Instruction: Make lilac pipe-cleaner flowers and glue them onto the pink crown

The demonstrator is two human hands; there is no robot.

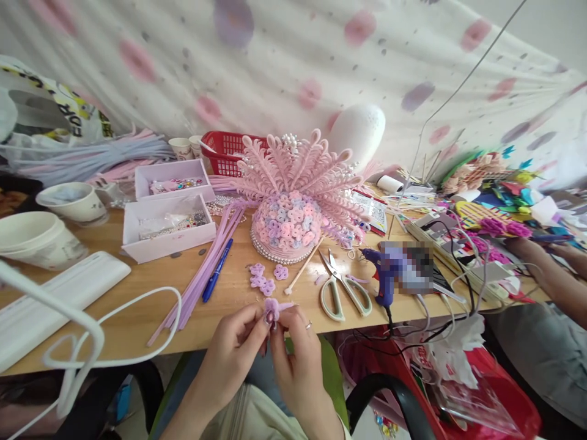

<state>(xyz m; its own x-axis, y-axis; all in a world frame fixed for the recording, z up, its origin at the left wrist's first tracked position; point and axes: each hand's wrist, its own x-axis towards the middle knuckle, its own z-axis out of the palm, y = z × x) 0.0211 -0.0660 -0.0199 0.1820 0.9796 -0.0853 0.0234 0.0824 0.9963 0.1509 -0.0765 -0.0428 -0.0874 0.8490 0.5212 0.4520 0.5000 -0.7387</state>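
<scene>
My left hand (239, 335) and my right hand (297, 342) meet at the table's front edge. Both pinch a small lilac pipe-cleaner flower (271, 307), and a short end of it sticks out to the right. Just beyond lie several finished purple pipe-cleaner flowers (262, 282) and a thin stick (302, 267). Behind them stands a dome (287, 225) covered in pink, lilac and blue flowers, ringed with pearls and topped by pink feathery plumes (293, 162). Scissors (342, 287) lie spread to the right, and a blue pen (217, 271) rests beside loose purple pipe cleaners (202, 269) on the left.
A glue gun (387, 275) with cords lies right of the scissors. White boxes of beads (169, 235), paper cups (73, 205) and a white lamp (68, 305) fill the left. A red basket (229, 153) stands behind. Another person's arm (545, 269) reaches in from the right.
</scene>
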